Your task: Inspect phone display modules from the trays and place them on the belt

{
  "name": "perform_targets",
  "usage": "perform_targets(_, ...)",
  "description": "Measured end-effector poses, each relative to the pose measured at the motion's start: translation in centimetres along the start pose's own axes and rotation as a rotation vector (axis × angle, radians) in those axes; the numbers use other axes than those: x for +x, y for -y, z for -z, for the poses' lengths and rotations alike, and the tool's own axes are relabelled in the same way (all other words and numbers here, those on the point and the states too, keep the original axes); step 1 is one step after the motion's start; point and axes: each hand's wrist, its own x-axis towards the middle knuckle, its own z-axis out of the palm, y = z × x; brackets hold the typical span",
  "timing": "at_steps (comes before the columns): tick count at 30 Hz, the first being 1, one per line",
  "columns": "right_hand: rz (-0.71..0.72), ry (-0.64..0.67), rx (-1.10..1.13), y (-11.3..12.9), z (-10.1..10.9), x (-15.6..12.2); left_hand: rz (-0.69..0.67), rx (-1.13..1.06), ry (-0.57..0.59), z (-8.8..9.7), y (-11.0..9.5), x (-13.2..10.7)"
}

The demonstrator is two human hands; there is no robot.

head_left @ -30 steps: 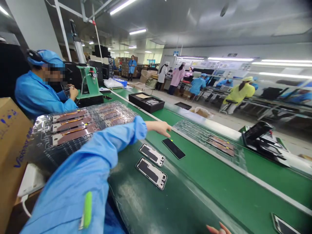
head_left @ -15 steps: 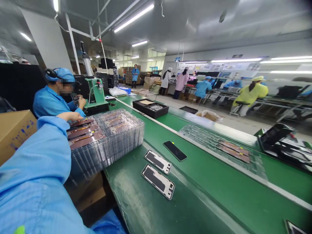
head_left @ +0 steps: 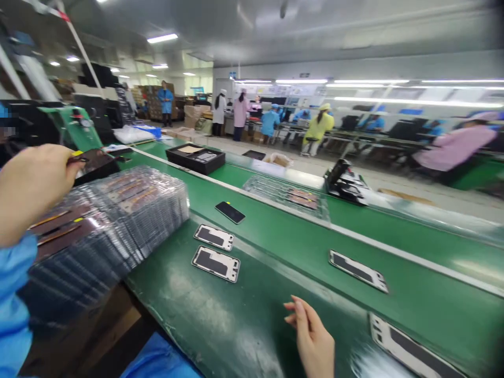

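Note:
My left hand (head_left: 35, 184) is closed in a pinch on the edge of a dark brown phone display panel (head_left: 98, 161) with a yellow tab. The panel is raised above a tall stack of clear plastic trays (head_left: 145, 215), where similar panels (head_left: 66, 226) with yellow tabs lie. Over the green work surface, my right hand (head_left: 313, 333) has loosely extended fingers and nothing visible in them. Two phone frames (head_left: 216, 263) with pale and black backs lie to its left. To its right are another phone frame (head_left: 358, 270) and a blurred one (head_left: 413, 349) nearer me.
A black-faced phone screen (head_left: 230, 212) lies on the green belt (head_left: 275, 236). Beyond a white rail are a clear tray (head_left: 268, 188) with brown panels, a black box (head_left: 196, 157) and a black fixture (head_left: 344, 181). A green press (head_left: 74, 126) stands at left. Several people work in the background.
The view has swung right. My left hand has lifted a display panel off the tray stack. My right hand has come into view over the green surface, along with more phone frames.

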Motion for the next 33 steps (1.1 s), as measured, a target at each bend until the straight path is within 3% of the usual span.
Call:
perform_targets(1, 0.040, -0.004, 0.014, 1.1, -0.4, -0.4, -0.070, -0.032, -0.088, -0.4, -1.8, -2.1)
perform_targets(3, 0.114, 0.060, 0.052, 3.6, -1.1, -1.2, -0.208, -0.280, -0.091, -1.9, -6.1, -6.8)
perform_targets(4, 0.150, 0.130, 0.091, 4.8, -1.5, -1.5, -0.263, -0.470, 0.015, -2.9, -8.5, -9.3)
perform_targets(7, 0.260, 0.265, 0.290, 8.0, -2.4, -1.7, -0.378, -0.991, 0.608, -6.2, -15.2, -16.1)
perform_targets(9, 0.317, 0.240, 0.344, 9.1, -2.5, -1.2, -0.410, -1.150, 0.935, -8.4, -18.9, -19.4)
perform_targets(12, 0.349, 0.070, 0.187, 9.4, -2.3, -0.3, -0.391, -1.289, 1.201, -10.6, -22.4, -22.5)
perform_targets(14, 0.438, -0.095, 0.023, 9.0, -2.2, 0.0, -0.323, -1.360, 1.290, -11.4, -23.9, -23.5)
perform_targets(17, 0.713, -0.338, -0.254, 8.5, -2.5, -0.4, -0.188, -1.500, 1.333, -11.7, -25.8, -23.7)
perform_targets(18, 0.800, -0.361, -0.324, 8.6, -2.7, -0.7, -0.152, -1.538, 1.326, -11.9, -26.4, -23.6)
perform_targets(20, 0.895, -0.281, -0.356, 8.9, -3.0, -1.4, -0.126, -1.560, 1.309, -12.3, -27.4, -23.2)
perform_targets(23, 0.760, -0.135, -0.200, 9.4, -2.9, -1.6, -0.188, -1.536, 1.371, -13.1, -28.1, -23.0)
perform_targets(26, 0.488, -0.121, -0.084, 9.1, -2.2, -0.3, -0.288, -1.498, 1.542, -13.5, -27.6, -23.6)
perform_targets(28, 0.404, -0.076, -0.053, 8.5, -1.7, 0.9, -0.354, -1.460, 1.615, -13.4, -27.0, -23.9)
perform_targets(31, 0.442, 0.003, -0.113, 7.7, -1.3, 1.7, -0.407, -1.411, 1.625, -13.0, -26.5, -24.1)
perform_targets(33, 0.598, -0.057, -0.299, 7.4, -1.4, 1.4, -0.399, -1.405, 1.620, -12.6, -26.5, -24.0)
